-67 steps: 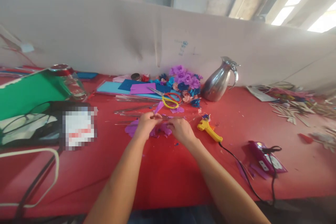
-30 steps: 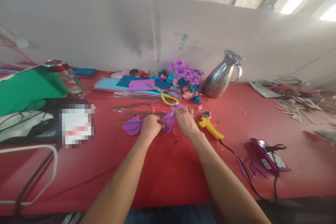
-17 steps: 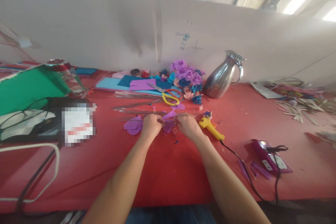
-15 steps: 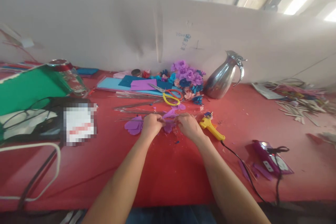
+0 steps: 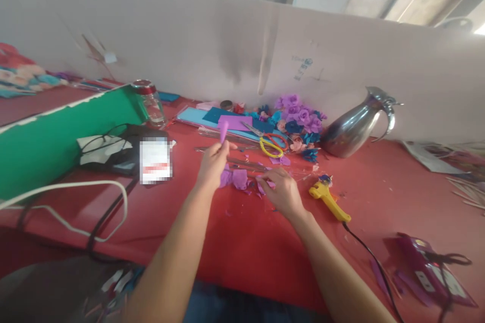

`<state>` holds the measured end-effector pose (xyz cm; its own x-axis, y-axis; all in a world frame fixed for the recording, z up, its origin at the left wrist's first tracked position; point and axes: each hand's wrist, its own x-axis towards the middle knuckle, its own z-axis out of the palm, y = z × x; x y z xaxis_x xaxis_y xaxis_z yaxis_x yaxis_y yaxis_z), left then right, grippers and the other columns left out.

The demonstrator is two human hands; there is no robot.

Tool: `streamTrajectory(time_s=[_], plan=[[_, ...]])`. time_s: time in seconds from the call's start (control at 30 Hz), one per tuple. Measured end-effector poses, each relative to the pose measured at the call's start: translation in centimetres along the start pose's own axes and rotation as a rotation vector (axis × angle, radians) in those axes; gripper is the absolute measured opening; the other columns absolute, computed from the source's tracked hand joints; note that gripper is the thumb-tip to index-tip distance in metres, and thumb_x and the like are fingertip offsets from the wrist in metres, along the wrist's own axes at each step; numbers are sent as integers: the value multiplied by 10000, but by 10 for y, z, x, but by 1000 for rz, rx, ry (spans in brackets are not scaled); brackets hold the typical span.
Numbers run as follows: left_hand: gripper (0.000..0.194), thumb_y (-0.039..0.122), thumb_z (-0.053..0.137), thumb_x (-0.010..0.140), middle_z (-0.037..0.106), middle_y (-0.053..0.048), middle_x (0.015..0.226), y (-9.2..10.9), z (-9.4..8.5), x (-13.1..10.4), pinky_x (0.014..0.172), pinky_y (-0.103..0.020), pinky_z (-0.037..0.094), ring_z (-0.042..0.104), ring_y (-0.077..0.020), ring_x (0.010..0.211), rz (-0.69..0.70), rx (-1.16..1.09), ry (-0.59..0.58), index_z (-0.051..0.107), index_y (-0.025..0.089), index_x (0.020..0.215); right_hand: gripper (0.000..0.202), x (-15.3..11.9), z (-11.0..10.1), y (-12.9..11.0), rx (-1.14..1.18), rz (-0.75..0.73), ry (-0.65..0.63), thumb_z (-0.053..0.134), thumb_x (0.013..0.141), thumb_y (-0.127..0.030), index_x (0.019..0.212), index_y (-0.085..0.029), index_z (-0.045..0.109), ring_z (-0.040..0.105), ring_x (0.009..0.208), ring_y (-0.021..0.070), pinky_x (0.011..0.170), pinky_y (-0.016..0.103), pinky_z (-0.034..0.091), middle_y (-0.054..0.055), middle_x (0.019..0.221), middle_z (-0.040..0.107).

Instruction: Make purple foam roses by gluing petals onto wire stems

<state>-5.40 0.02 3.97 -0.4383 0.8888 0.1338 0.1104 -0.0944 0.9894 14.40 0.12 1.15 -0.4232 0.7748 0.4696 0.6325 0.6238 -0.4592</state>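
Note:
My left hand (image 5: 215,164) is closed around the lower end of a rolled purple paper bud (image 5: 224,132), which points upward out of the fist. Lower and to the right, my right hand (image 5: 282,189) is curled with thumb and fingers pinched together. Its fingertips are by loose purple paper petals (image 5: 239,179) on the red table; whether something is between them I cannot make out. Thin wire stems (image 5: 248,163) lie behind the hands. Yellow-and-red-handled scissors (image 5: 271,146) rest beyond my right hand, near purple paper (image 5: 235,122).
A yellow glue gun (image 5: 329,203) with a black cord lies to the right. Purple and blue paper flowers (image 5: 299,113) stand at the back beside a metal jug (image 5: 354,123). At left are a glass jar (image 5: 152,108), a green box (image 5: 76,136), and a white cable (image 5: 123,202).
My left hand has lifted away from the right one and now holds the purple bud upright. The right hand stays low near the petals. The view has turned left.

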Motion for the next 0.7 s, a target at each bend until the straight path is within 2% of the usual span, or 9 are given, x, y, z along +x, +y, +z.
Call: streamTrajectory(time_s=[0.1, 0.17, 0.27, 0.4, 0.53, 0.7], plan=[[401, 539, 548, 801, 515, -6, 637, -7, -29, 4, 454, -212, 273, 404, -81, 509, -38, -97, 67, 662, 157, 760, 145, 8, 12, -19, 30, -33, -91, 559, 867, -215, 803, -205, 688, 599, 830, 177, 780, 266, 444, 43, 832, 691], [442, 584, 550, 782, 524, -13, 631, -14, -40, 3, 475, -204, 306, 455, -92, 549, -51, -112, 140, 643, 153, 753, 165, 17, 22, -32, 7, -59, -179, 542, 860, -174, 842, -208, 702, 603, 860, 170, 804, 256, 443, 43, 881, 698], [458, 603, 534, 782, 555, -21, 635, -24, -47, 0, 517, -201, 355, 514, -107, 600, -52, -132, 226, 619, 154, 752, 225, 29, 39, -51, -89, -96, -298, 511, 855, -155, 948, -217, 706, 602, 931, 171, 825, 248, 444, 51, 968, 689], [450, 589, 508, 809, 595, -22, 620, -29, -48, 0, 506, -211, 356, 483, -89, 521, -43, -129, 207, 613, 153, 759, 251, 38, 56, -66, -263, -121, -374, 485, 853, -164, 977, -224, 695, 596, 950, 197, 742, 263, 462, 66, 1028, 661], [460, 598, 509, 805, 639, -34, 637, -29, -48, 0, 501, -216, 372, 486, -86, 493, -83, -132, 174, 610, 150, 777, 255, 40, 66, -67, -230, -37, -345, 458, 875, -180, 918, -224, 705, 613, 910, 187, 719, 255, 459, 60, 991, 669], [479, 629, 534, 768, 654, -37, 679, -30, -46, -1, 518, -224, 419, 525, -95, 504, -136, -147, 149, 594, 154, 776, 208, 42, 76, -61, 120, 168, -177, 514, 809, -157, 882, -201, 703, 630, 819, 155, 764, 240, 464, 31, 889, 700]])
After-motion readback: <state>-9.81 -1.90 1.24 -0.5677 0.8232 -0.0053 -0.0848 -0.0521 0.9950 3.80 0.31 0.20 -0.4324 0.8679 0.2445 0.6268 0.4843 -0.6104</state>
